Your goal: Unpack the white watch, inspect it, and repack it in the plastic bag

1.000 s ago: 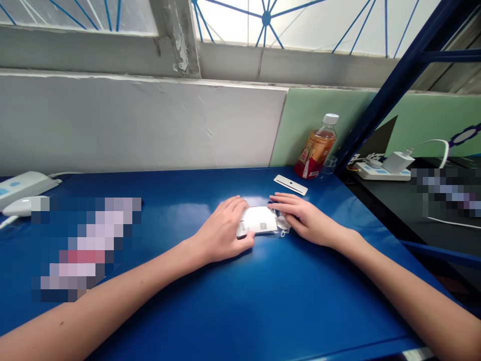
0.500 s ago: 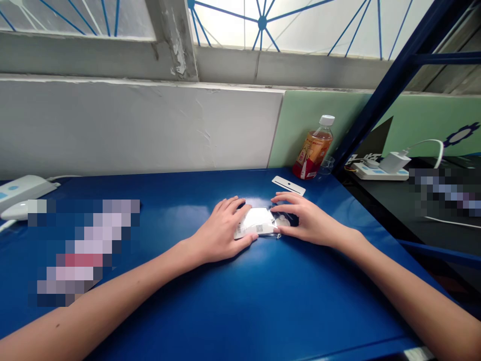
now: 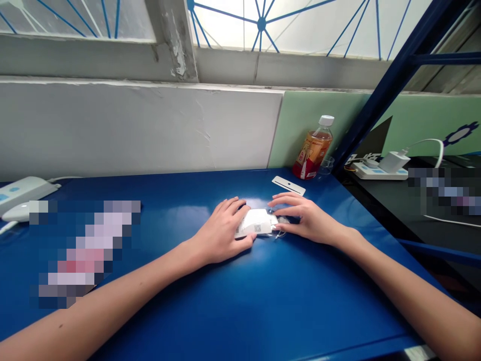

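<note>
A clear plastic bag (image 3: 267,233) with a white card (image 3: 254,220) in it lies flat on the blue table (image 3: 240,301); a small dark square code is printed on the card. Over the bag's left end is my left hand (image 3: 227,228), gripping it with the fingers along the far side and the thumb along the near side. At the right end my right hand (image 3: 304,215) is curled, fingertips and thumb close around a small white piece (image 3: 274,220) beside the card. What that piece is, I cannot make out.
Behind the hands lies a white strip (image 3: 288,185) with a slot. A bottle (image 3: 313,150) of reddish-orange drink stands against the green panel. Power strips sit at the left (image 3: 28,193) and right (image 3: 379,170). A blue metal post (image 3: 379,100) rises at the right. Pixelated patches hide some areas.
My right hand has shifted slightly left, towards the card. A small white piece now shows between its fingertips and the card. My left hand has hardly moved.
</note>
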